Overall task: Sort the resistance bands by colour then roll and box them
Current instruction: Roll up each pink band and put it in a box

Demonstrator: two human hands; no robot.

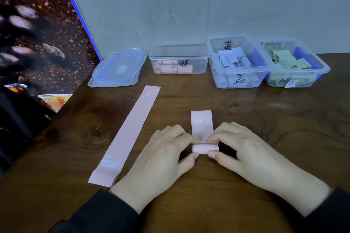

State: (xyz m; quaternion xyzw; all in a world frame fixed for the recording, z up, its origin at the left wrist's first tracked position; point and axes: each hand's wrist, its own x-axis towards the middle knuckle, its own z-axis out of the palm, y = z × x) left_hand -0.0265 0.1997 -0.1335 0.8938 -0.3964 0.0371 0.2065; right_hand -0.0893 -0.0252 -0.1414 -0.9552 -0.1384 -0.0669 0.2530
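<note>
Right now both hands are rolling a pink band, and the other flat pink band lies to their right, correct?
Not quite. Both the left hand and right hand are rolling the pink band, but the flat pink band lies to their left, as the head view shows.

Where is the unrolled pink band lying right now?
In the head view the flat pink band lies diagonally on the wooden table, just beyond the left hand, its far end near the stacked lids.
</note>
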